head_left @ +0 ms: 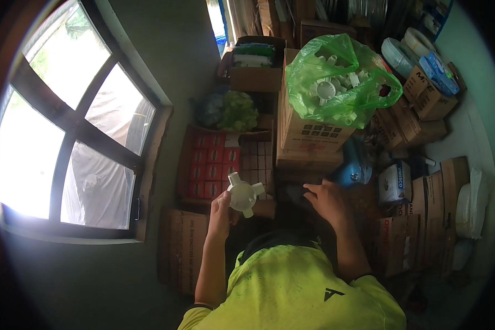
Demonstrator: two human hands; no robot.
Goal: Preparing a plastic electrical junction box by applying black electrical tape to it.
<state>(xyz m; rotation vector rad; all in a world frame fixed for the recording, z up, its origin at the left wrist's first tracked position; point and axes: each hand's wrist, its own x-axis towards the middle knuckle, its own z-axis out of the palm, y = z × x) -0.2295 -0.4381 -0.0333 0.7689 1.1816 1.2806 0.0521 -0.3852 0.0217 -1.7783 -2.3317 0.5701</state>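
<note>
My left hand (221,208) grips a white round plastic junction fitting (240,193) with short spouts around it, held over a carton of small red boxes (208,162). My right hand (323,199) is to its right with fingers apart and nothing visibly in them, near a blue cylindrical object (353,165). Farther forward, a translucent green plastic bag (368,99) full of similar white fittings sits on stacked cardboard boxes (313,137).
A barred window (82,126) fills the left wall. Green and blue bags (237,113) and an open carton (254,77) are at the back. Cardboard boxes (401,242), coils of white material (397,55) and blue packages (440,74) crowd the right side. Another carton (182,247) stands lower left.
</note>
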